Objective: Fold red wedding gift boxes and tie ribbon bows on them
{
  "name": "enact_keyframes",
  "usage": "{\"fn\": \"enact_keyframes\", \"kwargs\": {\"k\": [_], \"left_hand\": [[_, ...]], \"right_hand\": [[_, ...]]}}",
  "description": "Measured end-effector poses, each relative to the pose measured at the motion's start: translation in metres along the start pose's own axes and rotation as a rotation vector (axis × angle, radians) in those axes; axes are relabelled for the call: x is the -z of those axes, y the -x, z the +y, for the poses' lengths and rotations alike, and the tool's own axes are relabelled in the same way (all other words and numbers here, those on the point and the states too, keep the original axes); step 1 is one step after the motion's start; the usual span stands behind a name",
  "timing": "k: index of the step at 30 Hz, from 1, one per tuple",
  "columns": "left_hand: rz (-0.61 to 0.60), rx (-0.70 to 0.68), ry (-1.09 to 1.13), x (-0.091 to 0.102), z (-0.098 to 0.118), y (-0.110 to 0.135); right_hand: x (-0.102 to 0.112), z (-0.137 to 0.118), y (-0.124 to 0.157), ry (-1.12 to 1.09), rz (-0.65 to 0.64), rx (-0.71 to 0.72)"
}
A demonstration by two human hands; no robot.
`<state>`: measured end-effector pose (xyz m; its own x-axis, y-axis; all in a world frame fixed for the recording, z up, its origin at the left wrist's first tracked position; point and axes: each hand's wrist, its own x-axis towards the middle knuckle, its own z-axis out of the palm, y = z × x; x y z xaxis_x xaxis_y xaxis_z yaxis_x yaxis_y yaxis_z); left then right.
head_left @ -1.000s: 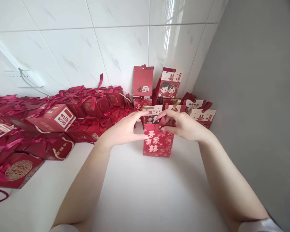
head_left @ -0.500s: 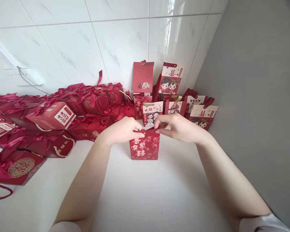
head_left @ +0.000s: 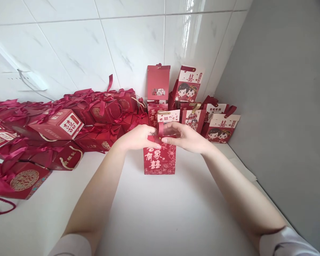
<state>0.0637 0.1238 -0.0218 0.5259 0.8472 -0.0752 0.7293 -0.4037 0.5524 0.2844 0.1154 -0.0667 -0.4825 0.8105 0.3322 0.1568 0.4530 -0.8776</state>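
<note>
A red paper gift box [head_left: 161,161] with pale Chinese characters and a floral print stands upright in front of me. From its top rises a short red strap [head_left: 160,130], bent into a loop with a small gold stud at its base. My left hand [head_left: 140,137] is closed at the top left edge, thumb on the front and fingers behind. My right hand [head_left: 182,137] curls round the strap from the right, its thumb beside the stud. The fingertips behind the box top are partly hidden.
Behind the box stand several finished-looking gift boxes [head_left: 220,128] with cartoon couples, some stacked against the tiled wall [head_left: 133,46]. Many red boxes with ribbon bows [head_left: 24,179] are piled along the left. A grey panel [head_left: 282,106] bounds the right side of the white tabletop [head_left: 149,217].
The red strap now stands up in a loop above the box top. My right hand has moved left from the right corner to the strap; my left hand stays at the top left.
</note>
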Motion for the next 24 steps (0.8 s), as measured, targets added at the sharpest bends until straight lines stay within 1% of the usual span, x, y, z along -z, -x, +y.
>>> {"fn": "enact_keyframes", "kwargs": {"k": [2, 5, 7, 10, 13, 16, 18, 20, 21, 23, 24], "left_hand": [[0.063, 0.028, 0.134, 0.006, 0.001, 0.003], [0.094, 0.048, 0.325, 0.013, 0.003, 0.009], [0.102, 0.045, 0.405, 0.015, 0.005, 0.012], [0.104, 0.037, 0.478, 0.017, 0.008, 0.015], [0.117, 0.035, 0.480, 0.021, 0.011, 0.019], [0.080, 0.036, 0.493, 0.026, 0.010, 0.022], [0.067, 0.033, 0.542, 0.025, 0.006, 0.023], [0.072, 0.037, 0.616, 0.014, -0.003, 0.021], [0.072, 0.041, 0.674, 0.005, -0.009, 0.020], [-0.008, 0.086, 0.811, -0.023, -0.023, 0.017], [-0.007, 0.095, 0.895, -0.039, -0.029, 0.016]], "right_hand": [[0.007, 0.001, 0.001, 0.001, -0.064, -0.071], [0.013, -0.004, 0.002, -0.146, -0.098, -0.112], [0.014, -0.010, 0.002, -0.239, -0.093, -0.118], [0.016, -0.017, 0.003, -0.280, -0.041, -0.123], [0.018, -0.021, 0.005, -0.293, 0.029, -0.093], [0.018, -0.020, 0.006, -0.283, 0.098, -0.045], [0.017, -0.018, 0.005, -0.273, 0.162, -0.025], [0.016, -0.014, 0.004, -0.274, 0.229, -0.025], [0.016, -0.010, 0.002, -0.275, 0.263, -0.029], [0.013, -0.001, -0.003, -0.272, 0.331, -0.043], [0.010, 0.005, -0.006, -0.283, 0.366, -0.051]]}}
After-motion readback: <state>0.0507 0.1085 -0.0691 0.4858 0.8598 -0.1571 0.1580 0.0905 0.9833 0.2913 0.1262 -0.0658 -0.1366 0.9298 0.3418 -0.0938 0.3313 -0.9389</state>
